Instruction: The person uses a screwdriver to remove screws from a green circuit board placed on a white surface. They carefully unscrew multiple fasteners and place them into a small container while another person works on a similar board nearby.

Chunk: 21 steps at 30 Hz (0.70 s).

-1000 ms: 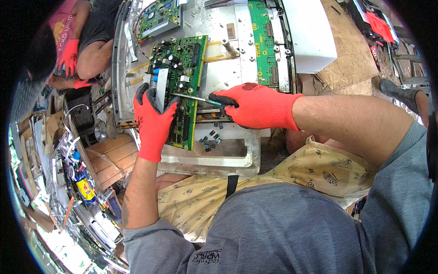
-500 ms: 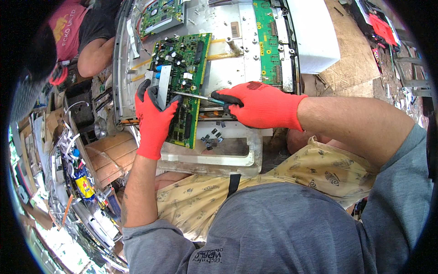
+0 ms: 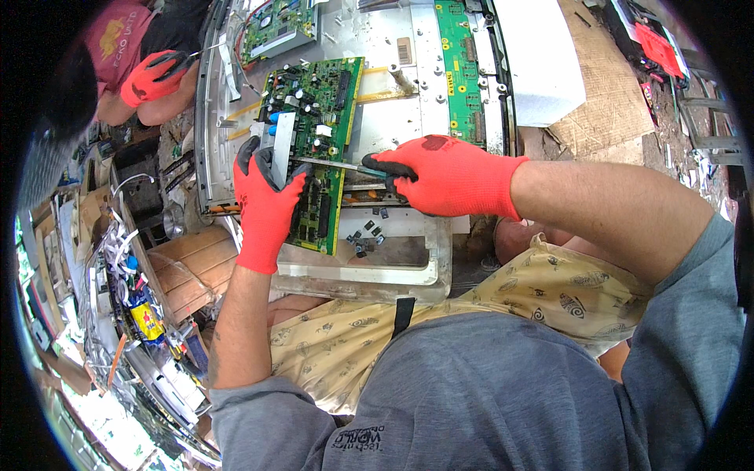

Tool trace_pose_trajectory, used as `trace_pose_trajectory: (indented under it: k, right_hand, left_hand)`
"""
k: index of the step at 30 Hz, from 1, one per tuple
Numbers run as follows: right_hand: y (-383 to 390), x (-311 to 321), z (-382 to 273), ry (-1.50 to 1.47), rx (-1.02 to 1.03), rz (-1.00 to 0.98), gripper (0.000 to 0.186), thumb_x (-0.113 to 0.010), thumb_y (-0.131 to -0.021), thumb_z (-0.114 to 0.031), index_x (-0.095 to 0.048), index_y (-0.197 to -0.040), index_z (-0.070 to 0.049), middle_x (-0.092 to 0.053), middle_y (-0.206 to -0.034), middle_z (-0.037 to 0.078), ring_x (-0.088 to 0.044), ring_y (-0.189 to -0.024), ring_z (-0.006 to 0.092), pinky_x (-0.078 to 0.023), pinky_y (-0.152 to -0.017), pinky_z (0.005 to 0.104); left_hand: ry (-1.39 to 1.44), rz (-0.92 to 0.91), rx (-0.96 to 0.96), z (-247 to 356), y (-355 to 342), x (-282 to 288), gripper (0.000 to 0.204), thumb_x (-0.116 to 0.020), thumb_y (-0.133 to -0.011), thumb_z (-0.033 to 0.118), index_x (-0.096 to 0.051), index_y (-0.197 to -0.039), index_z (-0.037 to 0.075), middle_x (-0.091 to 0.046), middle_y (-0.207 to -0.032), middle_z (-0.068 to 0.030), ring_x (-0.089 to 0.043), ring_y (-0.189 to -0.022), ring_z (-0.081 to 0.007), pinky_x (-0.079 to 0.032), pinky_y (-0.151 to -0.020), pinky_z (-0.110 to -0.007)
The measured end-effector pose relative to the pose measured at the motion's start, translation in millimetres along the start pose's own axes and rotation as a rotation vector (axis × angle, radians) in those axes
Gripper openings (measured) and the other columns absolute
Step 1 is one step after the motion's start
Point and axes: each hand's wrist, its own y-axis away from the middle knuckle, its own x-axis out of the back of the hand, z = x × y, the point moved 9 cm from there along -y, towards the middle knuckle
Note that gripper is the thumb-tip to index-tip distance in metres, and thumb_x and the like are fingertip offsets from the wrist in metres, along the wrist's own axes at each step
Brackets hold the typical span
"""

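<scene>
My left hand (image 3: 261,212), in a red glove with dark fingertips, grips the left side of a green circuit board (image 3: 310,98). Its fingers close around the board's edge beside a flat silver metal plate (image 3: 282,141) that stands on the board. My right hand (image 3: 459,177), gloved alike, is wrapped round the handle of a screwdriver (image 3: 334,164). The shaft points left across the board, and its tip meets the parts by the silver plate, close to my left fingers. The exact contact of the tip is hidden.
Under the board lies a large metal panel (image 3: 393,118) with standoffs and a long green board (image 3: 459,86). Small black components (image 3: 365,238) lie near a pale frame (image 3: 361,275). At upper left, a co-worker's gloved hand (image 3: 153,76) holds a thin tool. White foam (image 3: 542,63) stands right.
The co-worker's gloved hand has come up into view at the upper left with a thin tool. My hands, the screwdriver and the circuit board have barely moved.
</scene>
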Motion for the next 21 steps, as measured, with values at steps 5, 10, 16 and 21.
trace_pose_trajectory:
  k: [5, 10, 16, 21]
  right_hand:
    - [-16.9, -1.9, 20.1, -0.436, -0.145, -0.297, 0.04, -0.062, -0.094, -0.026, -0.067, -0.131, -0.014, -0.075, -0.093, 0.006, -0.066, -0.072, 0.0161, -0.057, -0.069, 0.0348]
    - [-15.4, 1.6, 26.4, -0.671, -0.264, -0.394, 0.027, -0.061, -0.092, -0.026, -0.075, -0.108, -0.009, -0.073, -0.086, 0.007, -0.061, -0.056, 0.017, -0.053, -0.047, 0.0359]
    - [-13.8, -12.9, 37.4, -0.691, -0.21, -0.326, 0.037, -0.063, -0.095, -0.028, -0.07, -0.124, -0.006, -0.074, -0.088, 0.005, -0.063, -0.067, 0.0134, -0.055, -0.063, 0.0315]
    - [1.0, 5.3, -4.5, 0.131, 0.032, 0.024, 0.043, -0.064, -0.092, -0.022, -0.067, -0.133, -0.009, -0.072, -0.117, 0.014, -0.07, -0.099, 0.024, -0.056, -0.084, 0.0357]
  left_hand:
    - [-0.04, 0.03, -0.041, 0.7, -0.5, 1.3, 0.066, -0.085, -0.078, 0.018, -0.054, -0.132, -0.005, -0.045, -0.146, -0.0227, -0.045, -0.134, -0.0398, -0.037, -0.114, -0.046]
    - [-0.044, -0.021, -0.074, 0.0, 0.3, -0.4, 0.066, -0.083, -0.081, 0.016, -0.053, -0.137, -0.003, -0.045, -0.145, -0.0184, -0.045, -0.135, -0.0351, -0.039, -0.114, -0.043]
    - [0.001, -0.021, -0.104, 8.1, 2.2, -1.9, 0.062, -0.08, -0.081, 0.012, -0.055, -0.137, -0.003, -0.046, -0.145, -0.0182, -0.047, -0.134, -0.0348, -0.038, -0.114, -0.043]
    - [-0.107, -0.041, -0.12, 11.2, 2.3, 0.4, 0.061, -0.079, -0.081, 0.012, -0.055, -0.135, -0.003, -0.046, -0.146, -0.0201, -0.046, -0.136, -0.0363, -0.038, -0.114, -0.045]
